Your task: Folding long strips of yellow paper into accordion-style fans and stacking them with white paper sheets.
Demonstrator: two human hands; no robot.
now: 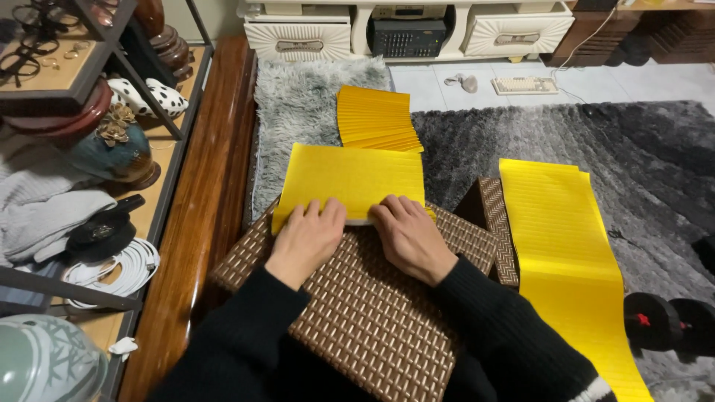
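A yellow paper sheet (pixel 350 175) lies on a brown woven board (pixel 372 313) in front of me. My left hand (pixel 307 237) presses the sheet's near edge at the left, fingers bent over a fold. My right hand (pixel 408 232) presses the same edge just to the right, close beside the left. Both arms wear black sleeves. A fanned stack of folded yellow papers (pixel 376 119) lies beyond the sheet on the grey fur rug. A long stack of flat yellow sheets (pixel 566 260) runs down the right side.
A wooden ledge (pixel 201 216) and a shelf rack with cloths, white cable (pixel 119 268) and ornaments stand at the left. A dark grey rug (pixel 640 164) covers the right, with black dumbbells (pixel 666 324) at its near edge. White cabinets (pixel 417 30) and a keyboard (pixel 523 85) are at the back.
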